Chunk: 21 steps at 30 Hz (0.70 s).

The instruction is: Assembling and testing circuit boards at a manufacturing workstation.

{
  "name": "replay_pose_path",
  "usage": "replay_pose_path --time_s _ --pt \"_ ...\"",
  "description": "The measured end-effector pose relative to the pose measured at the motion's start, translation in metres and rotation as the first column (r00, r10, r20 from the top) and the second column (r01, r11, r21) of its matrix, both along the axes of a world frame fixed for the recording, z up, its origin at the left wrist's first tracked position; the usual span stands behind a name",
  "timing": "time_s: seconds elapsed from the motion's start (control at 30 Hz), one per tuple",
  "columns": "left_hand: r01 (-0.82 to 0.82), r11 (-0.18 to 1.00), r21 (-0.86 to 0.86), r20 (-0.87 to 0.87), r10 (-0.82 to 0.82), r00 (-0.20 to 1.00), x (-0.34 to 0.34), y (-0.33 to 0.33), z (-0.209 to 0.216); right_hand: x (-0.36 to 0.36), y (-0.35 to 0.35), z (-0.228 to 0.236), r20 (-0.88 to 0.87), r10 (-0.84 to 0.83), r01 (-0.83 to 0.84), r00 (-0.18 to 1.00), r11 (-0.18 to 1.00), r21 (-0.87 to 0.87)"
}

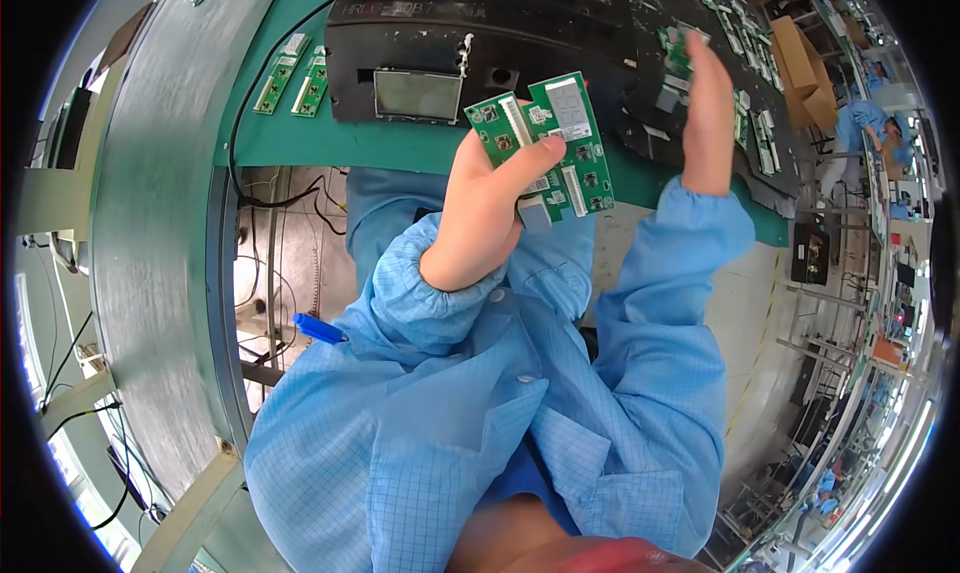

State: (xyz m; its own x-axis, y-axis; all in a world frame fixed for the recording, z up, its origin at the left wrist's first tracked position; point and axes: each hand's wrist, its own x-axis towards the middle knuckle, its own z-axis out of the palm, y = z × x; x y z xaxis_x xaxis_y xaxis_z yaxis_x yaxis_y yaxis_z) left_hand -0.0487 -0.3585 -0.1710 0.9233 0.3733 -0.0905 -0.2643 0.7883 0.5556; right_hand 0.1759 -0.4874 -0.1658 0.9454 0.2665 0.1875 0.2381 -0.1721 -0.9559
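Two green circuit boards point(583, 138) are fanned out in my left hand point(490, 188), its thumb pressed across their faces. White connectors, small black buttons and a grey display block show on them. A small grey-blue block point(534, 215) sits at their lower edge, by my fingers. At the right, my right hand point(707, 118) is seen edge-on with straight fingers, next to another green circuit board point(677, 57) over the black mat. Its fingertips are at that board's edge; the thumb is hidden, and no grip shows.
Ahead stands a black fixture box point(415, 33) with a small display window point(417, 94). Two narrow green boards point(309, 85) lie left of it on the green tabletop point(290, 151), beside a black cable point(233, 138). Several boards point(765, 141) lie on the black mat; cardboard boxes point(800, 68) stand beyond.
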Motion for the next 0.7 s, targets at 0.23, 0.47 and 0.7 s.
replay_pose_path --time_s 0.23,0.47,0.7 --pt "-0.193 0.953 0.232 0.067 0.182 0.981 0.010 -0.005 -0.009 0.035 0.008 -0.043 0.806 -0.135 0.639 0.576 0.690 -0.341" --pt "-0.429 0.788 0.442 0.346 0.291 0.892 0.016 -0.017 -0.028 -0.138 0.026 0.015 0.285 0.183 -0.237 0.941 0.957 0.169" --pt "-0.746 0.375 0.551 0.684 0.309 0.661 0.013 -0.012 -0.009 -0.187 0.051 -0.005 0.687 -0.201 -0.318 0.699 0.772 0.550"
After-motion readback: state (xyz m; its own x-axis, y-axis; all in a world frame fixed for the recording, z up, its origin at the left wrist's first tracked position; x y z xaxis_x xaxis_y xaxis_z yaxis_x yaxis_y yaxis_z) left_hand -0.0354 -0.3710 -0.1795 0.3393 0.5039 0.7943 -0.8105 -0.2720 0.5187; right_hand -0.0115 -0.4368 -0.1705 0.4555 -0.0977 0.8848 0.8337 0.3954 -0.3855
